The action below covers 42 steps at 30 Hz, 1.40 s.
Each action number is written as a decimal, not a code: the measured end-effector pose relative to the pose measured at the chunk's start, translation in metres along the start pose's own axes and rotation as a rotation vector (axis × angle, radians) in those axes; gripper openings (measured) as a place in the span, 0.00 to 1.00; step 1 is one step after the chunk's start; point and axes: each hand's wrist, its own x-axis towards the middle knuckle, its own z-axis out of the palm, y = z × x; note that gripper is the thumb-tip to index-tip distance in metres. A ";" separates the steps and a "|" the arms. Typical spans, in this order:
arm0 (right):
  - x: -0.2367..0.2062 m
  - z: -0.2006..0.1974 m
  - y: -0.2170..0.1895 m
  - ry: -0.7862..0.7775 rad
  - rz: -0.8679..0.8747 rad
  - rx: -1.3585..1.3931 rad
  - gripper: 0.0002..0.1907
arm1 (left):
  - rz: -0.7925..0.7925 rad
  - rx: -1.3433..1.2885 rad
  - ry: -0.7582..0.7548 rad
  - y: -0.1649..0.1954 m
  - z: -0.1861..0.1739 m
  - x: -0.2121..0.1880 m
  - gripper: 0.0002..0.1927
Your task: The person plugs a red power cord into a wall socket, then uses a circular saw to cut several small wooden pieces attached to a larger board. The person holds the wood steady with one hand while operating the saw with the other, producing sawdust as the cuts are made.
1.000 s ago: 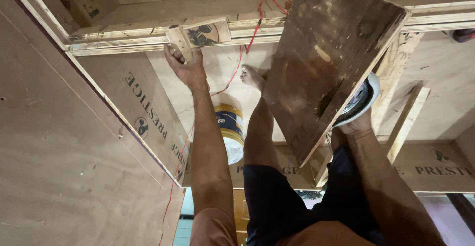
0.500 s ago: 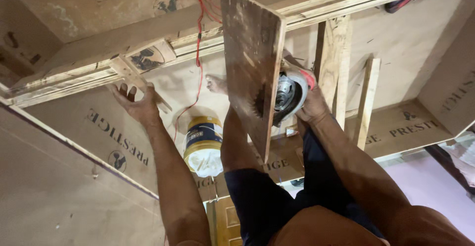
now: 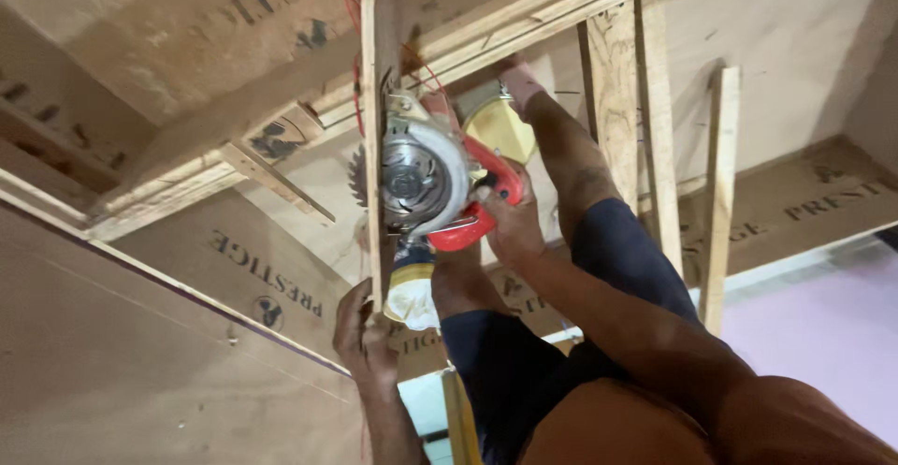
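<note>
Right hand (image 3: 510,217) wrapped round red handle of circular saw (image 3: 421,180), toothed blade now hard against plywood board (image 3: 379,138). Board, broad face to camera second ago, now turned edge-on, upright. Left hand (image 3: 367,339), earlier up on timber frame, has dropped to clamp board's lower end. Reads as board steadied for sawing. Right arm bent, elbow toward camera; left forearm reaching straight up. Yellow-and-blue tin (image 3: 412,283) just behind board; plywood panels (image 3: 168,371) all round.
</note>
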 end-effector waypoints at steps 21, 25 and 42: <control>-0.015 0.081 -0.015 -0.132 0.131 0.239 0.33 | 0.196 0.334 0.415 0.035 0.002 0.045 0.11; -0.011 0.075 -0.018 -0.212 0.207 0.288 0.40 | -0.411 -0.507 0.282 0.021 0.055 0.057 0.19; 0.034 -0.079 0.002 -0.608 0.389 -1.174 0.31 | -0.538 -0.549 0.224 -0.083 0.148 -0.021 0.08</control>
